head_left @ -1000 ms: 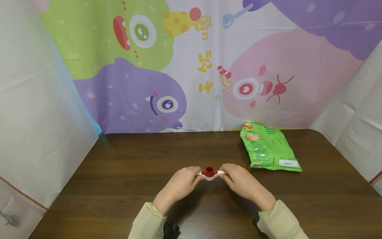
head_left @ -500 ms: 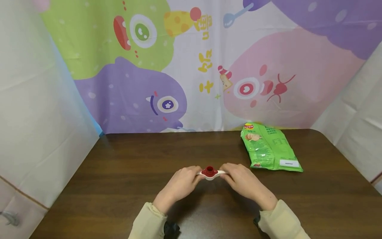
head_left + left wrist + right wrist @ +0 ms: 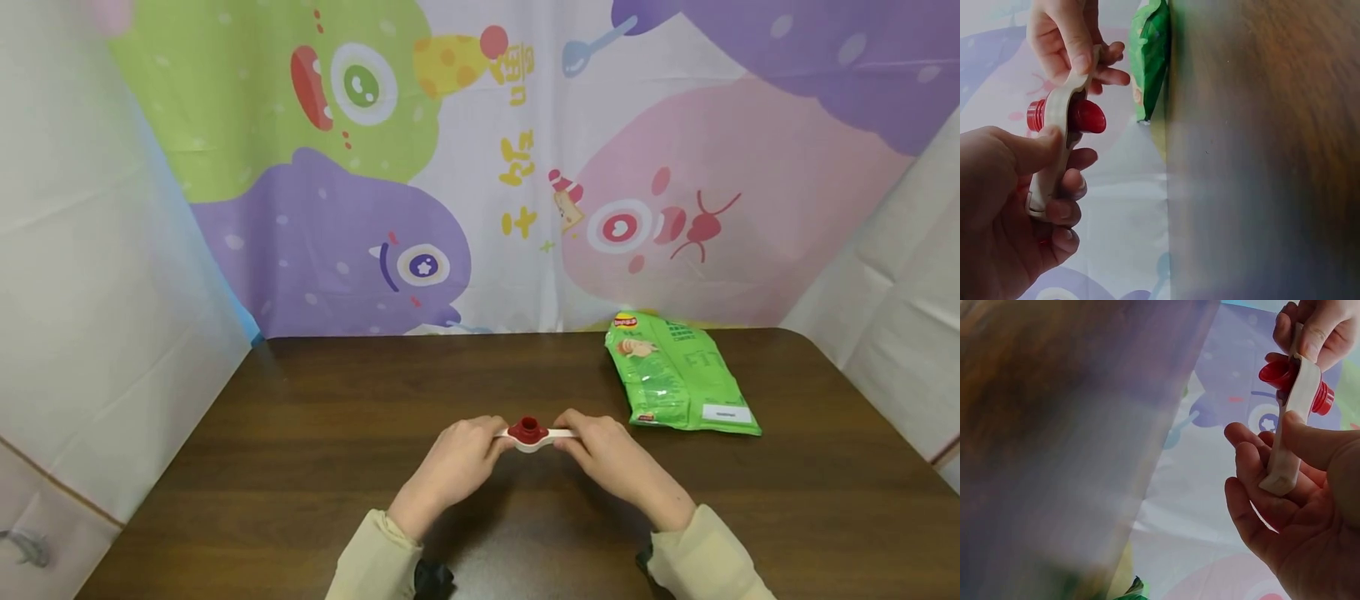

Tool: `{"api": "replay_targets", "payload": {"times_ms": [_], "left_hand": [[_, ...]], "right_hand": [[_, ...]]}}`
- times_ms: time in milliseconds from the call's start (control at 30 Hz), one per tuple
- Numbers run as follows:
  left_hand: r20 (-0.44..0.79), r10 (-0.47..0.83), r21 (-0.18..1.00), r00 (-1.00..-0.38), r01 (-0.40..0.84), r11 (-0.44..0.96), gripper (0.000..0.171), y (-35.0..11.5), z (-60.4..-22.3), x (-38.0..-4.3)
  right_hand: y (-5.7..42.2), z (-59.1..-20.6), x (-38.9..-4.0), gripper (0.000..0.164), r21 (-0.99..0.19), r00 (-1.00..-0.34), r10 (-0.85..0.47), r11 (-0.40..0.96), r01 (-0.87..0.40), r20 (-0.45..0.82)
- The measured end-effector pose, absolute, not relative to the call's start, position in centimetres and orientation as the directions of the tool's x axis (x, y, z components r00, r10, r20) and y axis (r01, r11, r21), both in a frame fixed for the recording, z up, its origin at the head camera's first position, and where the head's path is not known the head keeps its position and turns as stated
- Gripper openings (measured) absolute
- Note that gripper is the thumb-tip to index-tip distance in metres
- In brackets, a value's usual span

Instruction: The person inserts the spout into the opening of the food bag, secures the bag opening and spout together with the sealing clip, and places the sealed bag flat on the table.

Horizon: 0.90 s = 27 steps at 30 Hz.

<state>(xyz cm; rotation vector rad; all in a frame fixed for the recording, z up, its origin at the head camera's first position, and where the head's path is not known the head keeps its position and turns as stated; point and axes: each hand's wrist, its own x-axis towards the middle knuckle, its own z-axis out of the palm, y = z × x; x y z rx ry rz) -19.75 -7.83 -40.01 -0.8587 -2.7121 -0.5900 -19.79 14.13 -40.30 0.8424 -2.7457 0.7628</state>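
L hand [image 3: 463,454] & R hand [image 3: 609,454] are curling round a red-&-white thing [image 3: 528,433] — each pinching one end — above the brown surface [image 3: 360,392]. Green bag [image 3: 678,375] is lying past R hand.

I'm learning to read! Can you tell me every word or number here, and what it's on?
Nothing is clear enough to quote.
Cloth backdrop: yellow characters, too unclear to read surely.
Green bag: logo and white label, too small and blurred.
Red and white gadget: no lettering I can see.
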Motion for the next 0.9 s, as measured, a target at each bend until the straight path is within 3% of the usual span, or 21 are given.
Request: {"api": "replay_targets", "payload": {"times_ms": [433, 900], "left_hand": [[0.459, 0.451, 0.244, -0.766, 0.597, 0.765, 0.017, -7.48, -40.38, -19.70], [0.406, 0.474, 0.271, -0.781, 0.598, 0.754, 0.020, -7.60, -40.26, -19.87]], "right_hand": [[13.86, -40.19, -19.64, 0.012, -0.404, -0.835, -0.419, 0.736, -0.543, 0.357], [13.94, -39.87, -19.75, 0.009, -0.433, -0.834, -0.448, 0.714, -0.550, 0.321]]}}
